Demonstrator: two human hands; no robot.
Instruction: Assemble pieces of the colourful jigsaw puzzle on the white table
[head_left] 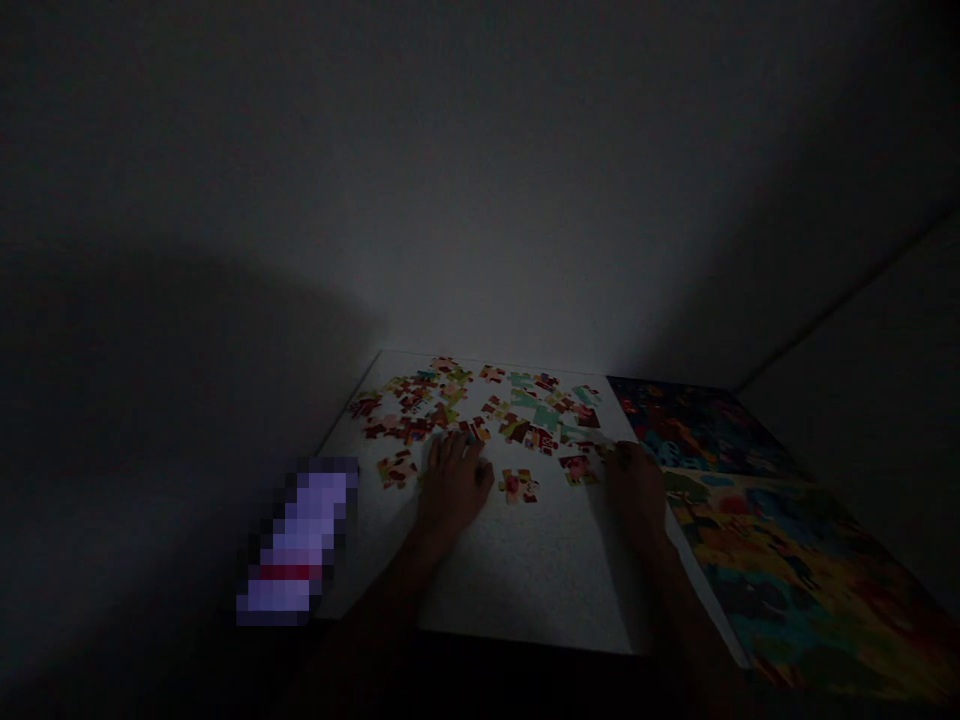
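Through my remote view, dimly lit: puzzle pieces (pixel 546 418) lie scattered over the far half of a white surface (pixel 532 580). I see the left hand (pixel 454 482) and right hand (pixel 634 484) well apart, both at the pieces' near edge; I cannot tell whether either grips one. Two pictures (pixel 795 560) lie rightward.

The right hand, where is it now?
In the head view, the right hand is right of centre, between a reddish puzzle piece and a colourful picture.
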